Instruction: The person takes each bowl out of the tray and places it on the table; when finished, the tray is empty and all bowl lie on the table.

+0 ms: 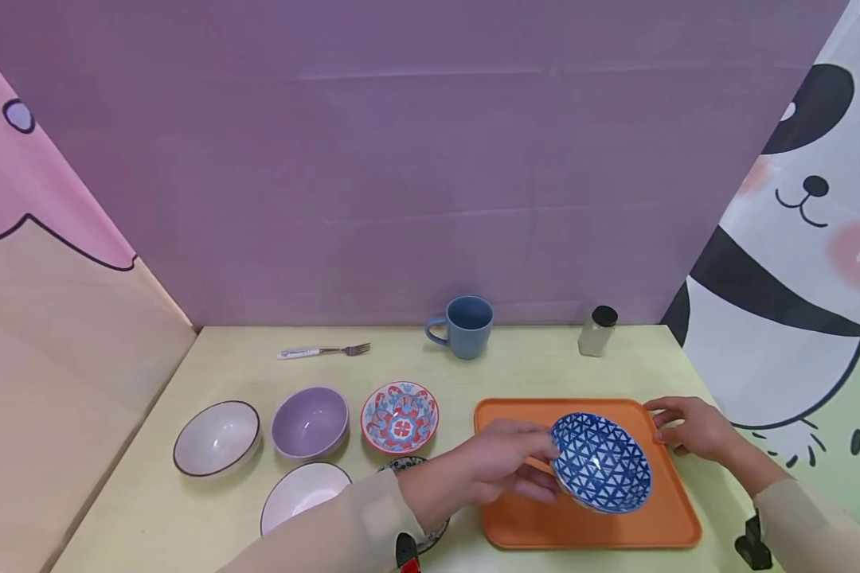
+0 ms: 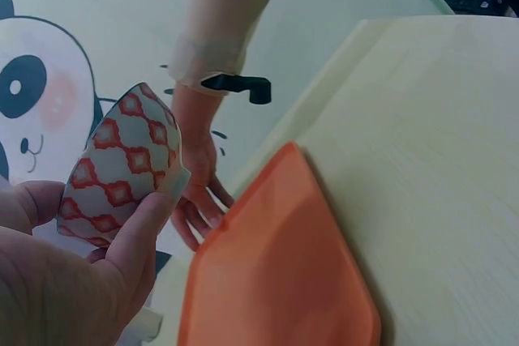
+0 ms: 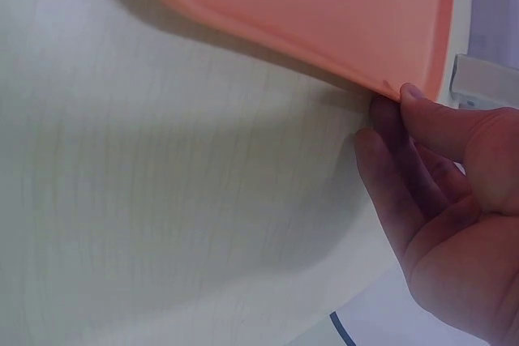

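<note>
A bowl (image 1: 602, 463) with a blue and white triangle pattern inside hangs tilted over the orange tray (image 1: 523, 525). Its outside, red and white, shows in the left wrist view. My left hand (image 1: 505, 461) grips the bowl by its near-left side, thumb at the rim and fingers on the outer wall. At the tray's right edge is my right hand (image 1: 695, 430). In the right wrist view its thumb (image 3: 438, 119) and a finger pinch the tray's rim, while the other fingers lie loosely below.
Left of the tray stand a red-patterned bowl (image 1: 400, 418), a purple bowl (image 1: 310, 423) and two white bowls (image 1: 217, 438). A dark-patterned dish (image 1: 433, 537) is partly hidden under my left forearm. Behind lie a fork (image 1: 324, 351), a blue mug (image 1: 469, 326) and a black-lidded shaker (image 1: 598, 331).
</note>
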A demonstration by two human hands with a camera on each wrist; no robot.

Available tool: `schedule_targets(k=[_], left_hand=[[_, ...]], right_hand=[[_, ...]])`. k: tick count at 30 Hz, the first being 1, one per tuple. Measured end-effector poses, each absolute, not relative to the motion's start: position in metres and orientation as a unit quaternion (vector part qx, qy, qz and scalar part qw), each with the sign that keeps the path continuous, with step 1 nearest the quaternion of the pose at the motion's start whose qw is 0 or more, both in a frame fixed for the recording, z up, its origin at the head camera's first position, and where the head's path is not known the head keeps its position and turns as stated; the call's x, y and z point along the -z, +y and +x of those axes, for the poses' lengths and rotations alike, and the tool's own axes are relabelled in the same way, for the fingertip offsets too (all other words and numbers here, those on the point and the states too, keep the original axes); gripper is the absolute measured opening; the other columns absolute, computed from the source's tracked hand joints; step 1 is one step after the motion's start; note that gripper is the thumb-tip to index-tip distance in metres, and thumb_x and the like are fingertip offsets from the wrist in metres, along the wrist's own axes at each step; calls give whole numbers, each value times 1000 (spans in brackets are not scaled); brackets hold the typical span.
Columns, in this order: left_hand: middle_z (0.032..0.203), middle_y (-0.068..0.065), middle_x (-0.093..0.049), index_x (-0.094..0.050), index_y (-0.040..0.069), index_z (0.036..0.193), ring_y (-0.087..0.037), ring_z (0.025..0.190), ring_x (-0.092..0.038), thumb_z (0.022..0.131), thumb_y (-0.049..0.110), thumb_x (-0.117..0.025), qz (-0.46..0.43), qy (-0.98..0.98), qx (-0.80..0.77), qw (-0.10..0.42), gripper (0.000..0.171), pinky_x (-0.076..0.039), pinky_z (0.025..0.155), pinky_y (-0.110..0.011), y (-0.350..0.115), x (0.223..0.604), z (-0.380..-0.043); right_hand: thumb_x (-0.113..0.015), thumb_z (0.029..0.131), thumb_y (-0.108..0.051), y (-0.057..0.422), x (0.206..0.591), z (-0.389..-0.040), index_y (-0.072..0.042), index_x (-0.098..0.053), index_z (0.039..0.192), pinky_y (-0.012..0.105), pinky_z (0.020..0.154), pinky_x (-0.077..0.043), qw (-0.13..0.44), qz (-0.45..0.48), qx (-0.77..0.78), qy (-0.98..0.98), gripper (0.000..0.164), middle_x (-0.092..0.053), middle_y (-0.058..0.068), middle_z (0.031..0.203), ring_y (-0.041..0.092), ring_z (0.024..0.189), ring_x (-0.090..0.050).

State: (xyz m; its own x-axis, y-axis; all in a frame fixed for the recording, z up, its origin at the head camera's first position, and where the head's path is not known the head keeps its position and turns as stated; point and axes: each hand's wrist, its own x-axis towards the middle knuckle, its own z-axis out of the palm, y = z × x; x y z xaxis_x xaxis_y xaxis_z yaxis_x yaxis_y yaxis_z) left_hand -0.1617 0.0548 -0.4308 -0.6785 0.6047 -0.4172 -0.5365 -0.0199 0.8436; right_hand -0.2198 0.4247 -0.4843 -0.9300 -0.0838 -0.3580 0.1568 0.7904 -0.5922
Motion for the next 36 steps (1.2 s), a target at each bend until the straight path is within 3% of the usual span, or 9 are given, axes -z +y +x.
schedule_targets(k=[9, 22, 29, 36], left_hand=[[112, -14, -67, -65, 3, 129, -28, 92, -74, 96, 14, -63, 39, 569, -716, 402, 34, -63, 86, -49, 30, 421, -161], [111, -15, -68, -64, -1, 126, -27, 87, -75, 93, 15, -61, 25, 579, -730, 362, 37, -64, 84, -48, -13, 417, -160], [119, -19, -66, -50, -1, 146, -27, 91, -75, 93, 14, -60, 20, 583, -734, 346, 56, -63, 87, -51, -36, 418, -158], [121, -20, -66, -39, -6, 152, -25, 90, -74, 93, 12, -59, 26, 574, -744, 341, 65, -62, 89, -49, -58, 415, -154]], right_hand=[[-73, 90, -4, 426, 488, -219, 6, -55, 139, 41, 74, -65, 188, 23, 331, 924, 54, -68, 23, 115, 23, 88, -68], [-72, 89, -2, 428, 488, -221, 8, -56, 138, 38, 69, -63, 186, -3, 350, 918, 52, -70, 18, 110, 24, 85, -68], [-72, 89, -2, 431, 489, -221, 8, -56, 137, 38, 68, -63, 183, -6, 360, 915, 51, -70, 18, 109, 23, 84, -68], [-71, 90, -2, 432, 488, -219, 9, -55, 138, 38, 70, -63, 185, -2, 362, 914, 52, -70, 19, 111, 24, 87, -68]])
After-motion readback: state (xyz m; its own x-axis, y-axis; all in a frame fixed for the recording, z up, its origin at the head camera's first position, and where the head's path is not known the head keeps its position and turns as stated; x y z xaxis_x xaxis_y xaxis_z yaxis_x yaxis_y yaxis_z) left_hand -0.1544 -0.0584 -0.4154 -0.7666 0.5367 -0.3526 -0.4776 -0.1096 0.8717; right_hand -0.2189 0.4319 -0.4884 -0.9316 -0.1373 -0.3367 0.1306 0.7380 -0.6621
